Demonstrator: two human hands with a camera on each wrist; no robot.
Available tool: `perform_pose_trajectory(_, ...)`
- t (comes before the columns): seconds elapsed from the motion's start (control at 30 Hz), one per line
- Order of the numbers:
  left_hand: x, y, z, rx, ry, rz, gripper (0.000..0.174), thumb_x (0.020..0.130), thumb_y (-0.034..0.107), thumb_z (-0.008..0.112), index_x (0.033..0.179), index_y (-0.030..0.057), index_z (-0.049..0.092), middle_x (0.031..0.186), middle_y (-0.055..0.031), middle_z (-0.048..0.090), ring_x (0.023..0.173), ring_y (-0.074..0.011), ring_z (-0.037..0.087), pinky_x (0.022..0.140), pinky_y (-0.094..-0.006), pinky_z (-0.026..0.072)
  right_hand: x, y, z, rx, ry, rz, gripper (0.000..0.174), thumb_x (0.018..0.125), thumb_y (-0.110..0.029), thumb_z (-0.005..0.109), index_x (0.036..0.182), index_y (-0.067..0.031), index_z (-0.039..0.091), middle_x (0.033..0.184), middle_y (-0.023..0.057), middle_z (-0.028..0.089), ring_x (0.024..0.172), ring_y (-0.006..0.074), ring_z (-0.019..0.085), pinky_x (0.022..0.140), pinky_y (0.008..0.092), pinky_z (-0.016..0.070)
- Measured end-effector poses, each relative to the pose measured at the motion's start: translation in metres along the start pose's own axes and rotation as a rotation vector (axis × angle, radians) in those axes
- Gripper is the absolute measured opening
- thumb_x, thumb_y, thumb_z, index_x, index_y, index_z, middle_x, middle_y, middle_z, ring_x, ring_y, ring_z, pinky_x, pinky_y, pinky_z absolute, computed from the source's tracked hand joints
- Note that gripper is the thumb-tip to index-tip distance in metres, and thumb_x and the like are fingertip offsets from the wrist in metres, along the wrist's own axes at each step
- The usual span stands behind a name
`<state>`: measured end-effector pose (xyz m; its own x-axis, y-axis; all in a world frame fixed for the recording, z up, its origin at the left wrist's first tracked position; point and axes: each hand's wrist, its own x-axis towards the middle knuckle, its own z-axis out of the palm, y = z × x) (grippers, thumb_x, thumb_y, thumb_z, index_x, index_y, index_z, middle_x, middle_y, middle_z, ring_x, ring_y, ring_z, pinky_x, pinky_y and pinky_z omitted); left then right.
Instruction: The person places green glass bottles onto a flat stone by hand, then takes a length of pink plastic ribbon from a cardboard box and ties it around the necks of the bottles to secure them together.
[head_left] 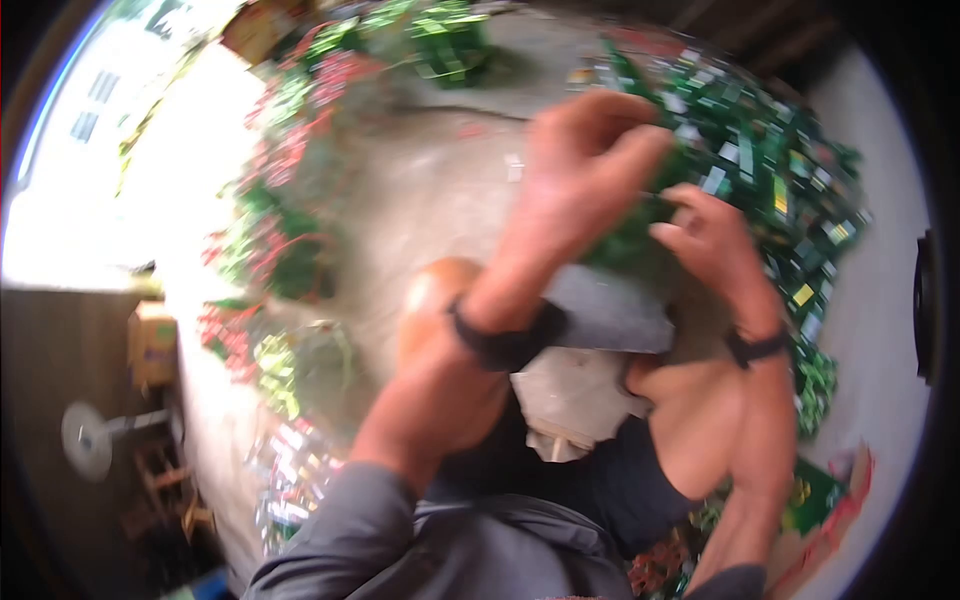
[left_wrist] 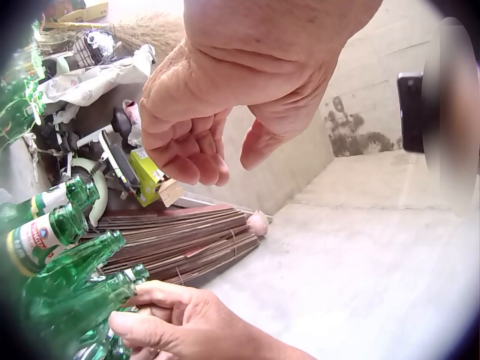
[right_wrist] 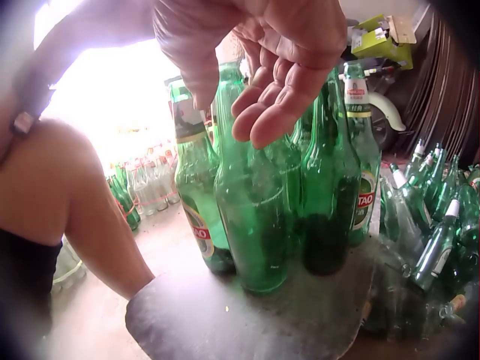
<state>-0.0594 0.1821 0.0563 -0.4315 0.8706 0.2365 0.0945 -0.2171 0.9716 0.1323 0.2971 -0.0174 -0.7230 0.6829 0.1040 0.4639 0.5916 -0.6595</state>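
Observation:
Several green glass bottles [right_wrist: 251, 217] stand close together on a grey slab [right_wrist: 187, 322] between the person's knees. Some carry red-and-white labels. My left hand [head_left: 590, 165] is raised over the bottles. Its fingers [left_wrist: 191, 161] bend loosely, thumb apart from them, with nothing between. Lower down, my right hand [head_left: 705, 235] is at the bottle tops. In the right wrist view, its thumb and loosely bent fingers [right_wrist: 274, 112] are spread apart beside a bottle neck. The left wrist view has the right hand [left_wrist: 180, 319] with fingertips right at a bottle's mouth.
A large heap of green bottles [head_left: 770, 170] lies at the right. Tied bundles of bottles [head_left: 280, 230] line the left side. Beyond the bottles are a stack of long brown strips [left_wrist: 165, 240], a yellow-green box [left_wrist: 146, 176] and a white-fendered wheel [left_wrist: 97, 187]. A fan [head_left: 88, 440] stands far left.

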Motion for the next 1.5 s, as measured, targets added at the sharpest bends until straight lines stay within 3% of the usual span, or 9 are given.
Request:
perform_pose_trajectory(0.17,0.005,-0.017,0.02,-0.112,0.056,0.103,0.025,0.083,0.011,0.069,0.095,-0.011,0.067,0.078,-0.0096,0.069,0.072,-0.0118,0.063,0.064,-0.0286,0.0526,-0.01,0.013,-0.016,0.257,-0.023,0.21,0.018,0.093,-0.006,0.066,0.111,-0.0006,0.066,0.071,-0.0044,0.052,0.06,0.0038,0.05,0.054,0.0211,0.043)
perform_pose_trajectory(0.37,0.004,-0.018,0.028,-0.115,0.088,0.13,0.018,0.08,0.007,0.067,0.087,-0.0096,0.065,0.072,-0.0103,0.064,0.068,-0.0135,0.061,0.062,-0.0303,0.0509,-0.012,0.047,-0.038,0.269,0.121,0.341,0.013,0.101,-0.018,0.063,0.104,-0.0073,0.069,0.072,-0.0056,0.055,0.06,0.0015,0.052,0.051,0.0174,0.0393)
perform_pose_trajectory(0.87,0.001,-0.007,0.012,-0.152,-0.028,0.002,0.026,0.09,0.009,0.072,0.109,-0.008,0.066,0.092,-0.0078,0.07,0.084,-0.011,0.064,0.075,-0.0271,0.0529,-0.003,0.071,-0.071,0.448,0.126,0.484,0.03,0.096,-0.029,0.069,0.115,-0.0054,0.069,0.094,0.0005,0.064,0.075,0.0081,0.064,0.058,0.0215,0.0506)
perform_pose_trajectory(1.03,-0.002,0.008,0.013,-0.252,0.019,-0.087,0.023,0.093,0.009,0.073,0.108,-0.0078,0.067,0.089,-0.003,0.069,0.079,-0.0078,0.062,0.068,-0.0219,0.0503,-0.007,0.147,-0.048,0.443,0.168,0.588,0.033,0.094,-0.024,0.07,0.12,-0.0039,0.068,0.103,0.0039,0.069,0.083,0.0122,0.068,0.064,0.0267,0.0566)
perform_pose_trajectory(1.1,-0.002,0.002,0.018,0.027,0.034,0.082,0.024,0.094,0.007,0.073,0.112,-0.0076,0.067,0.092,-0.0041,0.07,0.083,-0.0078,0.063,0.071,-0.0205,0.05,-0.006,0.176,-0.031,0.435,0.176,0.688,0.033,0.092,-0.02,0.069,0.121,-0.0041,0.067,0.095,0.0028,0.069,0.083,0.0121,0.068,0.066,0.0295,0.0575)
perform_pose_trajectory(1.23,-0.002,0.025,0.025,-0.093,0.095,-0.215,0.029,0.095,0.012,0.066,0.118,-0.0065,0.067,0.095,-0.009,0.072,0.086,-0.0119,0.064,0.08,-0.0265,0.0502,-0.001,0.227,0.002,0.352,0.194,0.742,0.04,0.089,-0.019,0.071,0.124,-0.0015,0.064,0.103,0.0073,0.071,0.088,0.0159,0.069,0.07,0.0355,0.0585)
perform_pose_trajectory(1.37,0.001,0.017,0.04,-0.106,0.132,-0.183,0.033,0.096,0.01,0.061,0.121,-0.0101,0.063,0.095,-0.0103,0.069,0.083,-0.0129,0.06,0.079,-0.0256,0.0477,0.021,0.297,0.029,0.178,0.147,0.713,0.054,0.084,-0.023,0.077,0.128,0.0027,0.06,0.111,0.0115,0.071,0.092,0.0186,0.068,0.071,0.034,0.0566)
perform_pose_trajectory(1.43,0.003,0.015,0.044,-0.026,0.191,-0.191,0.034,0.096,0.011,0.06,0.122,-0.0098,0.062,0.092,-0.0104,0.066,0.081,-0.0125,0.057,0.076,-0.0244,0.0446,0.032,0.319,0.037,0.084,0.263,0.63,0.056,0.078,-0.028,0.08,0.12,0.0055,0.064,0.111,0.0202,0.072,0.101,0.0306,0.07,0.088,0.0414,0.0542)
perform_pose_trajectory(1.5,0.005,0.017,0.04,0.019,0.133,-0.231,0.035,0.095,0.011,0.053,0.123,-0.0105,0.058,0.086,-0.0098,0.062,0.077,-0.0127,0.052,0.07,-0.0242,0.0395,0.044,0.336,0.041,0.026,0.267,0.665,0.056,0.078,-0.031,0.08,0.117,0.006,0.063,0.105,0.0172,0.072,0.094,0.0253,0.069,0.081,0.0383,0.0542)
